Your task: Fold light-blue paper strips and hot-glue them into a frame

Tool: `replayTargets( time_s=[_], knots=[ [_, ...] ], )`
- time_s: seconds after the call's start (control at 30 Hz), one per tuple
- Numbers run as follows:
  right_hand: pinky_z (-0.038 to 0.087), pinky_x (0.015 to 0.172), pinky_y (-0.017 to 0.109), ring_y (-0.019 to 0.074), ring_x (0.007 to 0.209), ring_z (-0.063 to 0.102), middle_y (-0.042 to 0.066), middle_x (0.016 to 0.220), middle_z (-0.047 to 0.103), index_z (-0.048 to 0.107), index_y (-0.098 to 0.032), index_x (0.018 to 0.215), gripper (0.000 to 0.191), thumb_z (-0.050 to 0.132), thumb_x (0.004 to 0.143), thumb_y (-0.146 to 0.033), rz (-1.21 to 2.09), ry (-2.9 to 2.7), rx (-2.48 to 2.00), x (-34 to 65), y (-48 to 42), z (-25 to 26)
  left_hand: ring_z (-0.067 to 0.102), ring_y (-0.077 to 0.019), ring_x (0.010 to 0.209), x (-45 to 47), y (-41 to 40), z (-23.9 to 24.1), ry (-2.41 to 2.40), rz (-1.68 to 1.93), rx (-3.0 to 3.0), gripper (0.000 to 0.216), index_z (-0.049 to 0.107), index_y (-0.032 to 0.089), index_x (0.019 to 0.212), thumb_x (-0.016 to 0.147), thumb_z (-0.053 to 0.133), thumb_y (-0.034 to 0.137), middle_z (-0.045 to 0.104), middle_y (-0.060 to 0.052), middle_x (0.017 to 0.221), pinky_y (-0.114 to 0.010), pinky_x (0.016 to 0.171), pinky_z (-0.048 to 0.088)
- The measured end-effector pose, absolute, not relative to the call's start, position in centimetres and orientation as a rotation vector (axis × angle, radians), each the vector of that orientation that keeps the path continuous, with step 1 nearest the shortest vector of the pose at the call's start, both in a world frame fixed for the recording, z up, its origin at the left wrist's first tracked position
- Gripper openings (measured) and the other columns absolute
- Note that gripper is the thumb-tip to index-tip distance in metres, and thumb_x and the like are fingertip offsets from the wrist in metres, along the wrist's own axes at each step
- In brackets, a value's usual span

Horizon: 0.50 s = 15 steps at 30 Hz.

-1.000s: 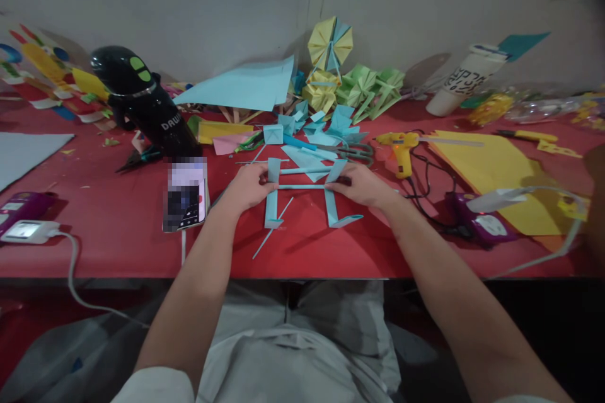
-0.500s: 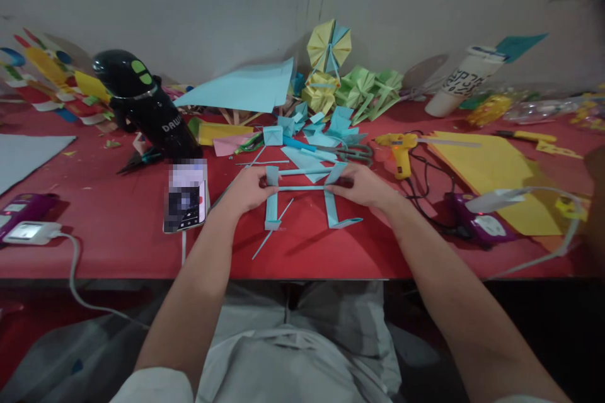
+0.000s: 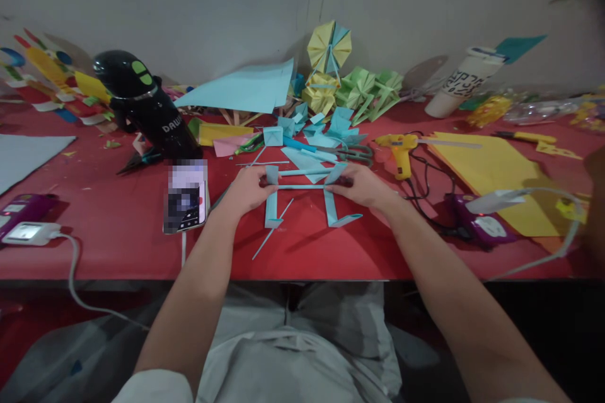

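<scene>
Pale-blue paper makes up the frame (image 3: 302,187) in the head view: two upright strips joined by two rolled rods, held between the hands near the front middle of the red table (image 3: 312,258). Over the last second little has changed; the frame dipped slightly, then came back up, and both grips stayed put. That suggests a pause to steady or align the joints, not a new step. The left hand (image 3: 253,187) is nearly closed, thumb and fingers pinching the left strip by the rod ends; the right hand (image 3: 362,185) pinches the right strip likewise.

A loose thin stick (image 3: 265,242) lies by the left strip's folded foot, where it could snag. Just beyond the hands, blue paper scraps (image 3: 341,121) and scissors (image 3: 358,153) crowd the space. The yellow glue gun (image 3: 401,154) lies to the right, its black cord (image 3: 426,224) running near the right forearm; a phone (image 3: 201,201) sits left.
</scene>
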State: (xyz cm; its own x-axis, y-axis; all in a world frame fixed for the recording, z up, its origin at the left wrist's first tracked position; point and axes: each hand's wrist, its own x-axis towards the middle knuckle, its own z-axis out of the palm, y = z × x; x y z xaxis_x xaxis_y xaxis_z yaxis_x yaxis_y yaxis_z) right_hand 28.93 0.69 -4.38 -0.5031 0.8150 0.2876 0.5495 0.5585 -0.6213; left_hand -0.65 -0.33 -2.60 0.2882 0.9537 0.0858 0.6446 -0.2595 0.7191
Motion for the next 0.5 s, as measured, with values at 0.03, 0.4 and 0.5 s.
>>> replayTargets(
  time_s=[0.03, 0.4, 0.5],
  knots=[
    [0.053, 0.083, 0.039, 0.0236, 0.088, 0.066, 0.007, 0.094, 0.071, 0.075, -0.022, 0.087, 0.015, 0.066, 0.085, -0.035, 0.617, -2.232, -1.096, 28.92, 0.68, -4.34, 0.067, -0.0220, 0.091, -0.59, -0.31, -2.63, 1.423, 0.720, 1.985, 0.013, 0.073, 0.019, 0.084, 0.075, 0.068, 0.027, 0.075, -0.005, 0.094, -0.035, 0.083, 0.052],
    [0.051, 0.078, 0.035, 0.0205, 0.081, 0.063, 0.007, 0.085, 0.067, 0.072, -0.021, 0.080, 0.020, 0.063, 0.088, -0.037, 0.592, -2.270, -1.040, 28.90, 0.86, -4.48, 0.069, -0.0210, 0.089, -0.27, -0.56, -2.25, 1.437, 0.719, 1.988, 0.013, 0.075, 0.018, 0.085, 0.075, 0.068, 0.024, 0.077, -0.005, 0.098, -0.034, 0.085, 0.053],
    [0.050, 0.077, 0.035, 0.0207, 0.081, 0.063, 0.007, 0.086, 0.068, 0.071, -0.021, 0.081, 0.019, 0.063, 0.088, -0.036, 0.594, -2.269, -1.052, 28.85, 0.76, -4.30, 0.068, -0.0205, 0.087, -0.38, -0.52, -2.40, 1.425, 0.722, 2.012, 0.013, 0.075, 0.018, 0.084, 0.075, 0.068, 0.024, 0.076, -0.005, 0.095, -0.033, 0.082, 0.053]
  ],
)
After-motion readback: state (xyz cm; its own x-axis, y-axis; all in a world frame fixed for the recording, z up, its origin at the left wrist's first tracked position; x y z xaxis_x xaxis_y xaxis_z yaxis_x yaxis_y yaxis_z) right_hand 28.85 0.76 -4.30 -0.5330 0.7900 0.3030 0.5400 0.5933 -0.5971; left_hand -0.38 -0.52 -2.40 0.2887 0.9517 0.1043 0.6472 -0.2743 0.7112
